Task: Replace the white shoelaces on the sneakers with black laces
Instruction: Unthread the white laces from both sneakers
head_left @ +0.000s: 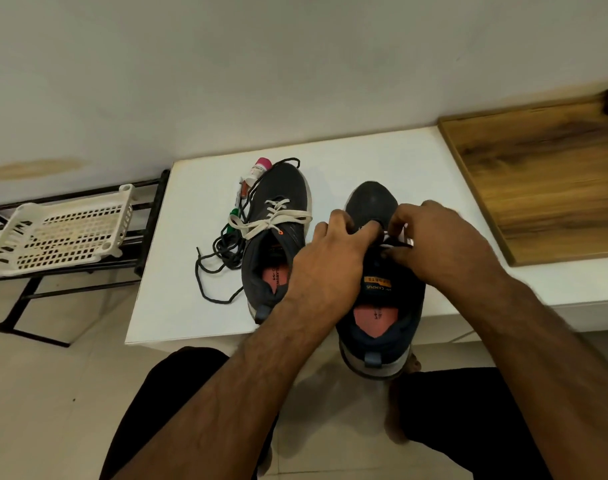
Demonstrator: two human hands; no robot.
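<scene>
Two dark grey sneakers stand on a white table (382,161). The left sneaker (278,237) carries a tied white lace (271,220). A loose black lace (223,251) lies tangled beside it and loops over its toe. The right sneaker (378,306) overhangs the table's front edge. My left hand (333,265) rests on its tongue area, fingers curled at the lacing. My right hand (441,240) pinches a bit of white lace (396,237) over the eyelets. My fingers hide most of that lace.
A pink-capped bottle (259,169) and pens (238,199) lie behind the left sneaker. A wooden board (544,181) covers the table's right side. A white plastic basket (60,233) sits on a black metal rack at the left. My knees are below the table edge.
</scene>
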